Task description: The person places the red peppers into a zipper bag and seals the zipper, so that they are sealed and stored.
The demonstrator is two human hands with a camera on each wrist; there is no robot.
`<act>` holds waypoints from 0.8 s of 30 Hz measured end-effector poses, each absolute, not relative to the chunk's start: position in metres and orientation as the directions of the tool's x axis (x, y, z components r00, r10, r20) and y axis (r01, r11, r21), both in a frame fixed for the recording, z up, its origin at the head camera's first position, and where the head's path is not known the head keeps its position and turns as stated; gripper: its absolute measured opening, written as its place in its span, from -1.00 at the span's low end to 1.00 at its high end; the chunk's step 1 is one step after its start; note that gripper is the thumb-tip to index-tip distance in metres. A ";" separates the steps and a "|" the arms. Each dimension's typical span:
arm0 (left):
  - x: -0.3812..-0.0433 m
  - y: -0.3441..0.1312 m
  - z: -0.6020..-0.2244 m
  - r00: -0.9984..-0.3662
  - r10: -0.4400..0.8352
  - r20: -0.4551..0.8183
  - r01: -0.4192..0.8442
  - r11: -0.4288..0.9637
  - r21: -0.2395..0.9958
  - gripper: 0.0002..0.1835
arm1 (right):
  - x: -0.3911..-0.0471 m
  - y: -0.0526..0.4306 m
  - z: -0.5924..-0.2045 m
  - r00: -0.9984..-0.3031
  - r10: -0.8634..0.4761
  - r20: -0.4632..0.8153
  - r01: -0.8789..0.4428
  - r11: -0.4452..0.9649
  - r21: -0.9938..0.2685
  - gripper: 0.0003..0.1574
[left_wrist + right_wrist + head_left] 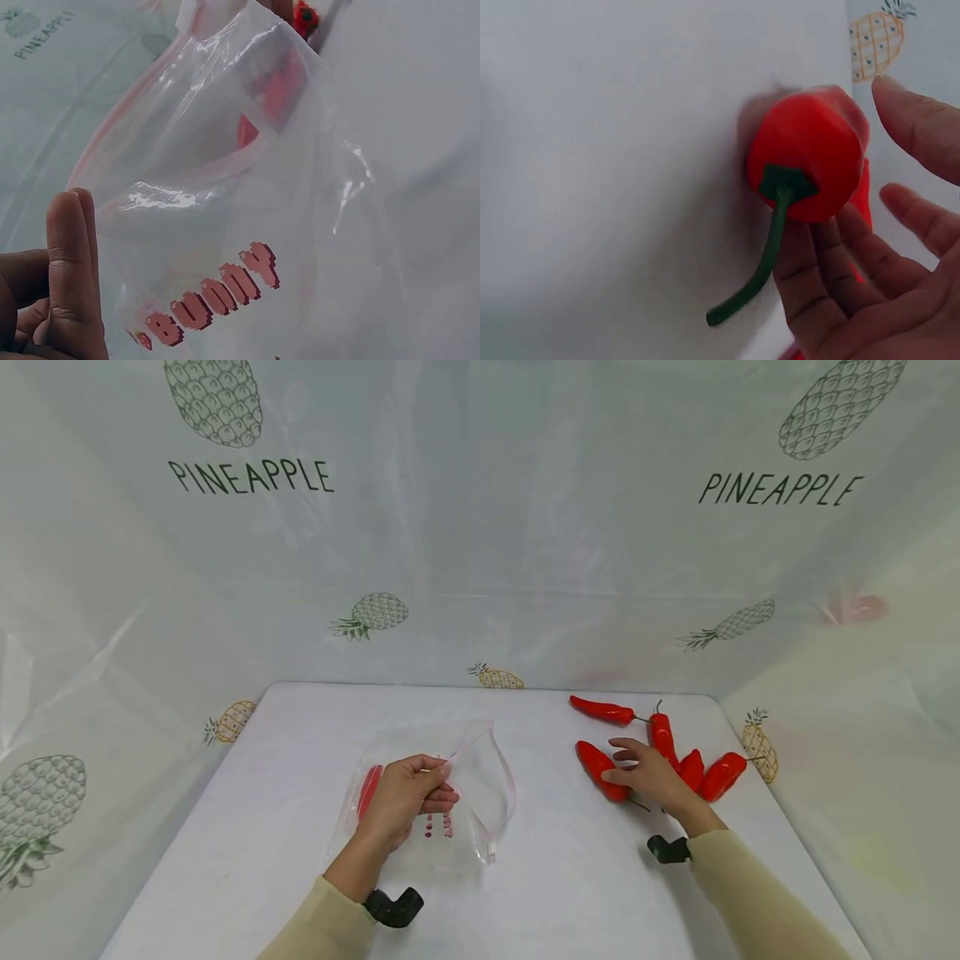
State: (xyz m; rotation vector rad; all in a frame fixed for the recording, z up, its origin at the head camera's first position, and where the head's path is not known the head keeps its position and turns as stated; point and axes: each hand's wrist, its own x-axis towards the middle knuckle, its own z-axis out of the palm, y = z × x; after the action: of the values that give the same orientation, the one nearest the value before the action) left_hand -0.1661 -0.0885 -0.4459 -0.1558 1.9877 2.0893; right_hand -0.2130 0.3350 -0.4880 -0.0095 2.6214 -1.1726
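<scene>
The left grip (pixel 408 789) pinches the edge of a clear plastic bag (pixel 468 847) between thumb and index finger. The right grip (pixel 652 772) is spread around 1 red pepper (pixel 595 762): in the right wrist view the thumb stands apart from it, while some fingertips lie right against or behind its side; whether they press on it I cannot tell. That pepper lies on the table, its green stem (pixel 769 255) running back toward the wrist.

The mouth of the bag gapes to the right, bordered by a pink rim (pixel 513 789) with a slider (pixel 491 852) at its near end. Pink-red lettering (pixel 214 296) on the bag reads BUNNY in the left wrist view. Left of the left grip, a long red patch (pixel 367 792) shows at the bag; print or contents, I cannot tell.

4 more red peppers lie near the right grip: 1 beyond it (pixel 602 710) and 3 bunched to its right (pixel 723 777). All 5 rest toward the right of the white table (pixel 225 877). Behind stands a pale curtain (pixel 480 527) printed with pineapples, the word PINEAPPLE appearing 2 times.
</scene>
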 end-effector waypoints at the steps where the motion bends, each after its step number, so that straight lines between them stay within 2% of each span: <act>1: -0.166 -0.089 -0.446 -0.962 0.109 -0.249 -0.254 -0.036 0.967 -0.78 | -0.214 0.332 -0.489 -0.962 -0.107 -0.253 0.116 0.676 -0.728 0.02; 10: -0.167 -0.090 -0.445 -0.961 0.126 -0.246 -0.253 -0.040 0.967 -0.75 | -0.218 0.310 -0.491 -0.950 -0.060 -0.308 0.178 0.705 -0.687 0.03; 18: -0.167 -0.092 -0.441 -0.965 0.115 -0.238 -0.244 -0.046 0.969 -0.80 | -0.214 0.284 -0.480 -0.958 -0.040 -0.283 0.224 0.511 -0.830 0.10; 24: -0.167 -0.092 -0.439 -0.967 0.112 -0.227 -0.233 -0.045 0.971 -0.80 | -0.207 0.266 -0.468 -0.970 -0.046 -0.240 0.199 0.418 -0.887 0.13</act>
State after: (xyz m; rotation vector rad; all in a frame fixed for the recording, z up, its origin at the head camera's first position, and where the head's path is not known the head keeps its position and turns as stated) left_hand -0.1666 -0.0921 -0.4393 -0.1301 1.9895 2.1083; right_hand -0.2067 0.2663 -0.4675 0.1346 2.4456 -1.5765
